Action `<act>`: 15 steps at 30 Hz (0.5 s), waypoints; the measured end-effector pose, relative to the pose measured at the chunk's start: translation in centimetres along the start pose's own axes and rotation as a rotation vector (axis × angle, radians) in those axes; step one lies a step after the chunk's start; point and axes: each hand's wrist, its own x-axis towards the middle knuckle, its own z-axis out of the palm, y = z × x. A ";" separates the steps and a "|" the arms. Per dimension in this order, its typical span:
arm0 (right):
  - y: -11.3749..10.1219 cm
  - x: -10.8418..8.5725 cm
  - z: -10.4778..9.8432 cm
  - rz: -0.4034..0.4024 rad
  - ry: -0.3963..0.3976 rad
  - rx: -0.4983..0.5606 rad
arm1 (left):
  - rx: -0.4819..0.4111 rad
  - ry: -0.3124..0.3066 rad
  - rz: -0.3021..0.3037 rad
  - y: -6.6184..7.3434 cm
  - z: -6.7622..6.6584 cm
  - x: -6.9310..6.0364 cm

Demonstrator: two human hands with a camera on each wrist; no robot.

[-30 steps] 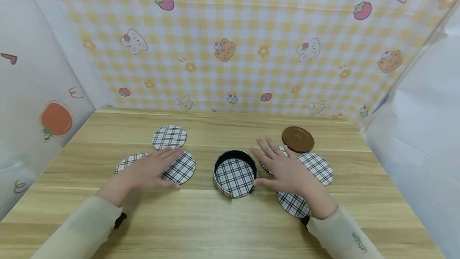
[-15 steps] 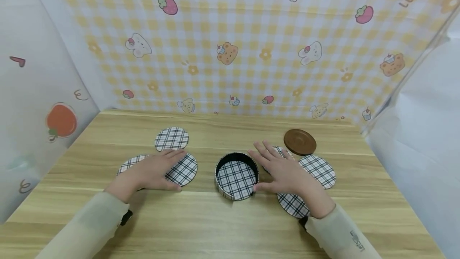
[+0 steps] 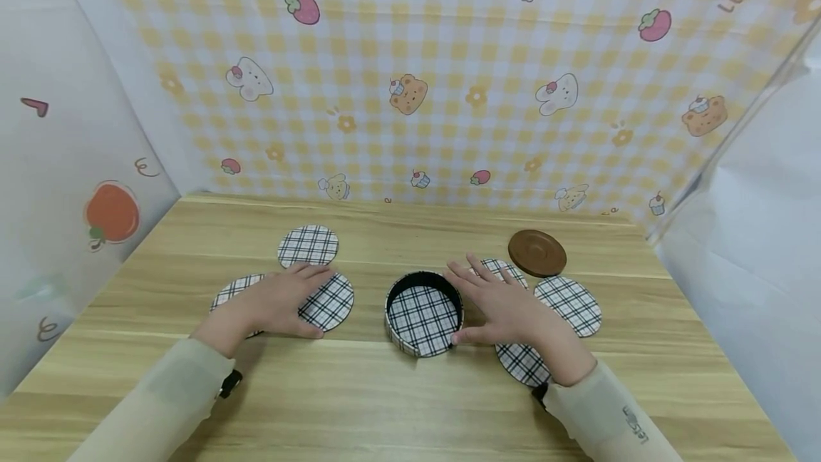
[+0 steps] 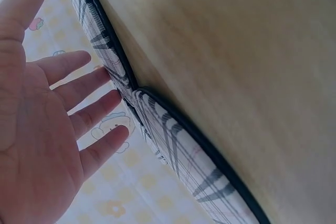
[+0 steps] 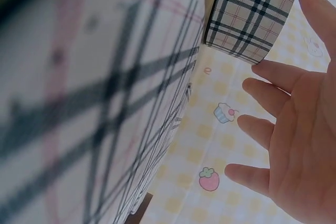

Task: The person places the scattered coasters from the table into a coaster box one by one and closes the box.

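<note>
A round plaid holder (image 3: 423, 316) with a black inner wall and plaid bottom stands mid-table. My right hand (image 3: 509, 309) is at its right side, fingers spread. In the right wrist view, the index fingertip and thumb (image 5: 317, 11) meet the holder's plaid wall (image 5: 252, 14); how firmly they touch cannot be told. My left hand (image 3: 276, 305) hovers, fingers extended, over two flat plaid coasters, the nearer one (image 3: 330, 301) showing past its fingers and the other (image 3: 236, 289) partly hidden by the wrist. In the left wrist view, the palm (image 4: 42, 140) faces the coasters' edges.
Another plaid coaster (image 3: 308, 244) lies behind the left hand. Around the right hand lie three more: one behind it (image 3: 503, 269), one to its right (image 3: 567, 305) and one in front (image 3: 521, 363). A brown round disc (image 3: 537, 253) sits at the back right. A patterned cloth (image 3: 410, 134) backs the table.
My right hand has shifted slightly left, bringing its fingers up to the holder's wall. The left hand stays over the coasters. The view has moved slightly.
</note>
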 end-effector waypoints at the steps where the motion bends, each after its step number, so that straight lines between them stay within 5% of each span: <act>1: 0.0 0.0 0.0 0.003 -0.006 0.004 | 0.002 0.001 0.002 0.0 0.0 0.0; 15: 0.4 0.9 -0.4 -0.079 -0.079 0.151 | 0.013 0.021 0.023 0.3 0.3 -0.2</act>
